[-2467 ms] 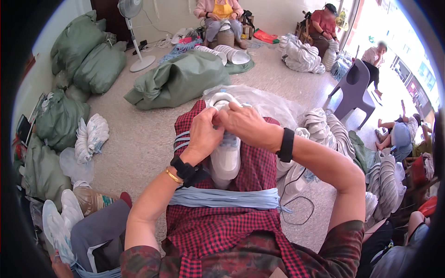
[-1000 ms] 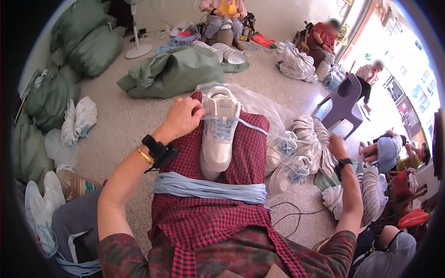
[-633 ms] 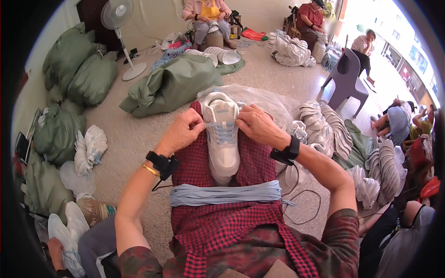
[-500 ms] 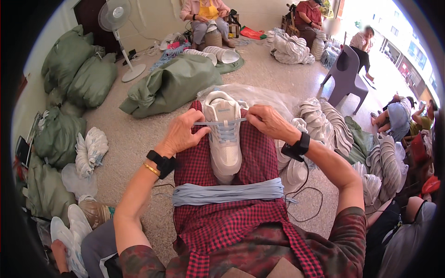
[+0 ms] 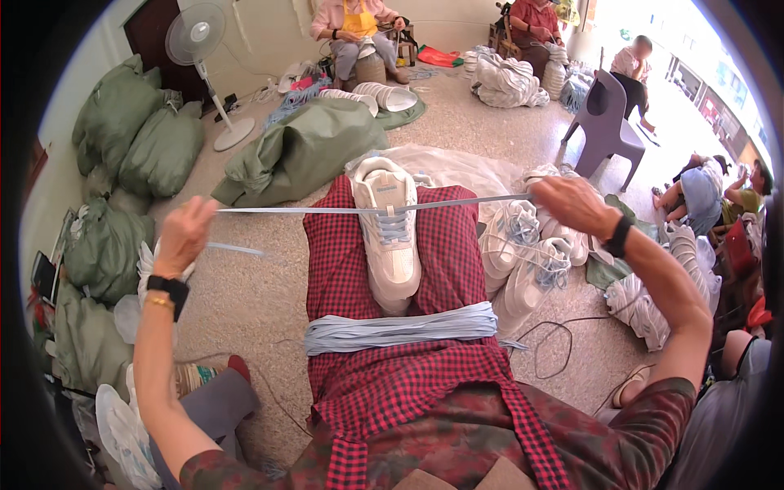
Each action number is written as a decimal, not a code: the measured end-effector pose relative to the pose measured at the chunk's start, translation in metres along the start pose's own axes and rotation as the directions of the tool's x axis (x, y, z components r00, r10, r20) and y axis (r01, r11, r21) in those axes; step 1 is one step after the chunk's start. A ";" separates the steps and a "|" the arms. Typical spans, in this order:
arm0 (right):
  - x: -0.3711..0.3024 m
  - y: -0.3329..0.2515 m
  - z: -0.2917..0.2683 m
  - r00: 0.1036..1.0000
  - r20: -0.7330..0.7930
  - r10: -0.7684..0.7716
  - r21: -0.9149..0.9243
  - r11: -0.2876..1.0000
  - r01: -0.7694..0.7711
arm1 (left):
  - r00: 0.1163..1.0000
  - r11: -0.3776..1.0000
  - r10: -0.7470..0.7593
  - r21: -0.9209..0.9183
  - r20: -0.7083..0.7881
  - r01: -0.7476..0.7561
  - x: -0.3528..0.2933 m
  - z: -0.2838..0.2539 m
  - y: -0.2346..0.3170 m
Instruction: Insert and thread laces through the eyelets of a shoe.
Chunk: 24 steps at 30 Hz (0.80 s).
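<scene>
A white sneaker (image 5: 391,253) rests between my thighs, toe toward me, with a light blue shoelace (image 5: 302,210) threaded through its eyelets. My left hand (image 5: 184,232) is closed on one lace end, out to the left of the shoe, and a loose tail hangs past the fist. The other end is gripped in my right hand (image 5: 576,204), out to the right. Between both hands the lace runs taut across the shoe's tongue. A thick bundle of light blue laces (image 5: 400,330) lies across my lap on the red-and-black checked apron (image 5: 408,384).
Laced white sneakers (image 5: 523,265) lie right of my knee, near a black cable (image 5: 563,343). Green sacks (image 5: 306,147) lie ahead and along the left wall. A fan (image 5: 196,37), a grey chair (image 5: 605,126) and stacked white shoe parts (image 5: 510,80) stand farther off. Other people sit around.
Both my hands have moved outward from the shoe, left and right, drawing out long lengths of lace. More laced sneakers show beside my right knee.
</scene>
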State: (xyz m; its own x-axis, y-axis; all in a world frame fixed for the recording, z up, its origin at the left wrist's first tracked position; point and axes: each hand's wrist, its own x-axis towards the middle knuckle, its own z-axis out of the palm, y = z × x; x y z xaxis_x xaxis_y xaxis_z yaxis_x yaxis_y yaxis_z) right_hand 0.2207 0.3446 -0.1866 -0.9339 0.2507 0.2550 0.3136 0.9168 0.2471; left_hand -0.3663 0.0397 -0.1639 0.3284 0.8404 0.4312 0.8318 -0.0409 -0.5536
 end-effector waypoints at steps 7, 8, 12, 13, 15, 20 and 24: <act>-0.096 0.063 -0.078 0.962 -0.181 0.206 -0.137 0.963 -0.232 | 0.903 0.888 -0.427 0.212 0.049 0.408 -0.087 -0.096 -0.080; -0.108 0.071 -0.083 0.960 -0.189 0.206 -0.133 0.963 -0.233 | 0.916 0.873 -0.400 0.309 0.013 0.377 -0.102 -0.111 -0.096; -0.146 0.110 -0.095 0.819 -0.264 0.510 -0.248 0.784 -0.568 | 0.849 0.760 -0.520 0.403 -0.094 0.510 -0.110 -0.151 -0.090; -0.155 0.115 -0.101 0.762 -0.292 0.578 -0.277 0.712 -0.645 | 0.800 0.708 -0.583 0.393 -0.143 0.587 -0.103 -0.158 -0.081; -0.162 0.117 -0.120 0.626 -0.314 0.714 -0.248 0.574 -0.780 | 0.679 0.584 -0.697 0.366 -0.231 0.724 -0.088 -0.171 -0.060; -0.114 0.043 -0.112 0.474 -0.873 0.114 -0.256 0.720 -0.645 | 0.533 0.465 -0.560 0.291 -0.635 0.836 -0.091 -0.181 -0.023; -0.071 -0.014 -0.023 0.062 -0.792 0.608 0.549 0.752 -0.364 | 0.082 0.540 -0.577 -0.305 -0.813 0.785 -0.063 -0.133 0.026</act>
State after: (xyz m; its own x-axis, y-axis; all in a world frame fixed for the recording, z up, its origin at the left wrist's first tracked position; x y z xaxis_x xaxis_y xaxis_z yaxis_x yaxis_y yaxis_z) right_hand 0.2871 0.3072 -0.1869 0.2688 0.3270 0.9060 0.4814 0.7691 -0.4204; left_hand -0.3060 -0.0859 -0.1111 -0.0893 -0.3471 0.9336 0.8432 0.4726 0.2564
